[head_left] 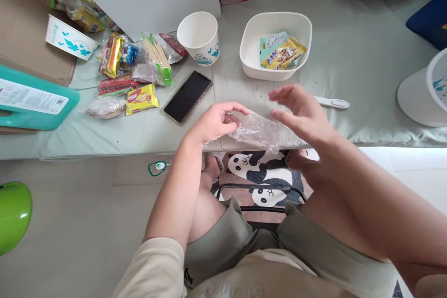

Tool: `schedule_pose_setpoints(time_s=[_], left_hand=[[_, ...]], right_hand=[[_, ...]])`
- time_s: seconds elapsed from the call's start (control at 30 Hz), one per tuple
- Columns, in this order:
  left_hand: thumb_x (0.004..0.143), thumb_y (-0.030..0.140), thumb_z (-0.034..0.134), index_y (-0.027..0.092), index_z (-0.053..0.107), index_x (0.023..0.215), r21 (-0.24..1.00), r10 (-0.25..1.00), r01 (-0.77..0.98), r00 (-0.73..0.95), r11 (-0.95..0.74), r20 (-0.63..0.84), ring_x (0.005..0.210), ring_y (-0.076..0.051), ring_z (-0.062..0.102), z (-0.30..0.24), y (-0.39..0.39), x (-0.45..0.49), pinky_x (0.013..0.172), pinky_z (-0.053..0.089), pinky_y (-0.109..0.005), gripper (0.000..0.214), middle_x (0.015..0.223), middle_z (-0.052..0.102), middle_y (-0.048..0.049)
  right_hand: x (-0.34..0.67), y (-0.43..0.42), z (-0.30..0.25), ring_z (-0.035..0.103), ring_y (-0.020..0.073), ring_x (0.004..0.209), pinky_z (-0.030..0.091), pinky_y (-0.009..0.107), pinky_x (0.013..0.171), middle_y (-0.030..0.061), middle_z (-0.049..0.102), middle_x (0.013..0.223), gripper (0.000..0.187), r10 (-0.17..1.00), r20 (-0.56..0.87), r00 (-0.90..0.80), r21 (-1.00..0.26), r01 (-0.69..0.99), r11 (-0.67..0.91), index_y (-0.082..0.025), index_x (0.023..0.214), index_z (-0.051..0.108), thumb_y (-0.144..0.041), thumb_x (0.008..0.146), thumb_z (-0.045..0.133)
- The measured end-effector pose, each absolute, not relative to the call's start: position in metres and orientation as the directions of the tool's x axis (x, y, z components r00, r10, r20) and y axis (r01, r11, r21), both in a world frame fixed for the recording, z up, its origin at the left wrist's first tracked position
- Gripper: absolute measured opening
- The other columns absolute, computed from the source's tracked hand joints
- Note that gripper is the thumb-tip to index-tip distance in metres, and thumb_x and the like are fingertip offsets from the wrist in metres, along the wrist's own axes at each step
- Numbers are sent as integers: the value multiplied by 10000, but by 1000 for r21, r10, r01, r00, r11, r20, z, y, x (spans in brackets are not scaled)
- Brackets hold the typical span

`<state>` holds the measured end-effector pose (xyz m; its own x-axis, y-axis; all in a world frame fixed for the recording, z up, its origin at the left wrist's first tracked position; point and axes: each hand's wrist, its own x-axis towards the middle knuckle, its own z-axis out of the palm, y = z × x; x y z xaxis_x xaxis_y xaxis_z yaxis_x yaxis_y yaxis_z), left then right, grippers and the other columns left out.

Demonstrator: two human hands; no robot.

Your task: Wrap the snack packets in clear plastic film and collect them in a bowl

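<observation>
My left hand pinches the left end of a crumpled clear plastic wrapper at the front edge of the low table. My right hand hovers just over the wrapper's right side, fingers stretched out and apart, holding nothing. What is inside the wrapper I cannot make out. Behind the hands stands a white square bowl with two snack packets in it.
A black phone lies left of my hands, a paper cup behind it. A heap of snack packets sits at the left, beside a teal box. A small white tool lies at the right.
</observation>
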<state>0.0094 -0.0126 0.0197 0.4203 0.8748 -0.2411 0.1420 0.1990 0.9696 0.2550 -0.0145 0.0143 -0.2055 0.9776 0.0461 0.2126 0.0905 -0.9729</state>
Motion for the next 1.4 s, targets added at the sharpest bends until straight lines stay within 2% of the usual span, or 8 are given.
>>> schedule_pose_setpoints(time_s=[0.17,0.33,0.47,0.6,0.77,0.97,1.2,1.4], left_hand=[[704,56,609,236,744,1166,962,971,273,236,-23,-44,929,-174,693,23,-11,15,777,547,-274,514,1153,732,-51],[805,93,632,229,741,961,761,932,550,102,-343,347,1184,-262,662,43,-23,38,1140,467,-428,233,1111,760,-66],[842,185,690,214,752,1095,779,923,528,348,-339,165,1264,-293,659,46,-30,50,1231,377,-489,261,1246,774,-73],[854,223,678,181,688,1276,919,921,378,387,-112,-47,1099,-244,711,33,-26,45,996,545,-374,424,1223,768,-72],[833,182,652,179,716,1090,960,951,274,277,58,-137,757,-151,656,25,-22,37,707,515,-273,264,891,722,-10],[789,192,728,221,697,1134,982,945,156,290,109,-151,632,-104,568,30,-21,34,598,454,-233,347,777,654,29],[834,175,677,184,685,1068,989,981,120,164,84,-103,773,-130,690,27,-10,10,749,533,-264,235,895,769,-32],[851,157,626,185,683,947,992,995,95,40,87,-91,791,-141,706,31,-7,-14,745,529,-275,115,831,757,-24]], right_hand=[[249,-19,30,463,119,558,377,291,542,-9,544,617,159,765,-378,-521,-894,422,-155,-193,714,664,-314,779,743],[246,-20,33,468,108,589,355,278,556,-18,563,634,119,843,-358,-402,-882,442,-164,-175,738,692,-249,800,624],[244,-20,31,508,117,645,411,277,626,-16,578,664,193,891,-221,-397,-961,246,-129,-187,705,619,-345,806,663],[242,-22,26,666,194,895,536,339,833,27,716,907,197,887,-94,-452,-995,1,-105,-212,916,677,-348,783,725],[240,-21,18,640,214,1021,536,340,835,58,685,1091,398,984,-45,-170,-991,135,-22,-235,1069,622,-317,727,808],[233,-22,15,594,152,738,498,303,675,3,629,824,365,944,-109,-312,-994,21,-108,-217,975,582,-411,760,804],[229,-18,37,538,159,682,449,333,683,2,603,740,188,989,141,-36,-917,371,145,-243,788,585,-342,795,745],[163,69,95,547,192,725,453,354,698,36,629,762,186,905,366,-216,-638,650,413,-265,813,551,-230,819,734]])
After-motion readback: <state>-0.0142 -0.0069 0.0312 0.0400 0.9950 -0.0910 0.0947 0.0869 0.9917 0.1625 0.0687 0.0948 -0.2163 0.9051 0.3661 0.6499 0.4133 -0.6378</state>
